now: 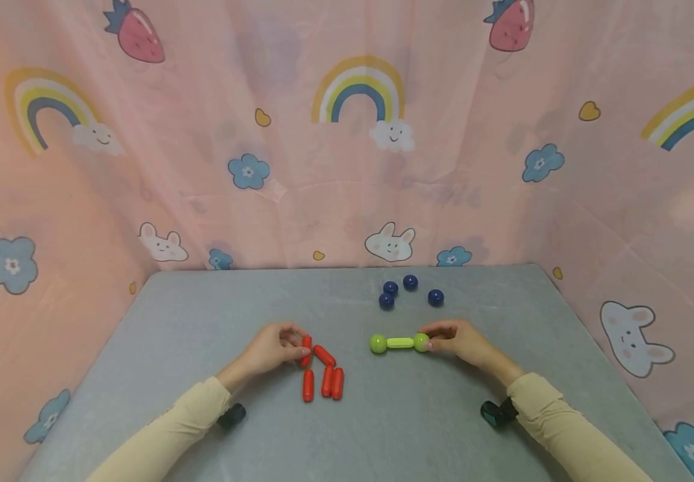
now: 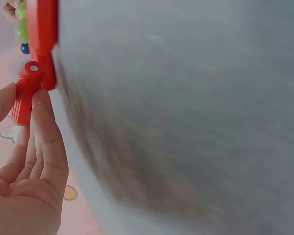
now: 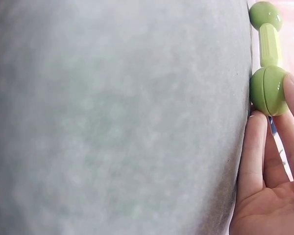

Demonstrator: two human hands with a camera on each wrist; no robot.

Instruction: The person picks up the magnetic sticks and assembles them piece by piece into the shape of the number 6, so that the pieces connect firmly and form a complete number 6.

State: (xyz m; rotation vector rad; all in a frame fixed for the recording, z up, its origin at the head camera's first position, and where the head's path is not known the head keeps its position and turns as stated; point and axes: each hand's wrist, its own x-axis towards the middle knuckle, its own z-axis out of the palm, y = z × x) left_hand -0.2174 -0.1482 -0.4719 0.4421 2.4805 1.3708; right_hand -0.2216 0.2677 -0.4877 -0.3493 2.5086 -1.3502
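Note:
My left hand [image 1: 270, 348] pinches a red rod [image 2: 23, 98] between thumb and fingers. In the left wrist view, a small pale round spot shows at that rod's end. Several more red rods [image 1: 308, 386] lie on the table just to the right of this hand. My right hand [image 1: 460, 343] grips the right-end ball [image 3: 268, 92] of a green dumbbell-shaped piece with thumb and fingertips. A paler, ridged bar [image 1: 400, 343] joins this ball to a second green ball [image 1: 378, 344] at the left end.
Several dark blue balls [image 1: 435, 298] sit toward the back of the grey table [image 1: 250, 294], beyond the green piece. A pink printed curtain [image 1: 299, 214] surrounds the table's back and sides. Dark wrist devices [image 1: 498, 413] are worn at both sleeves.

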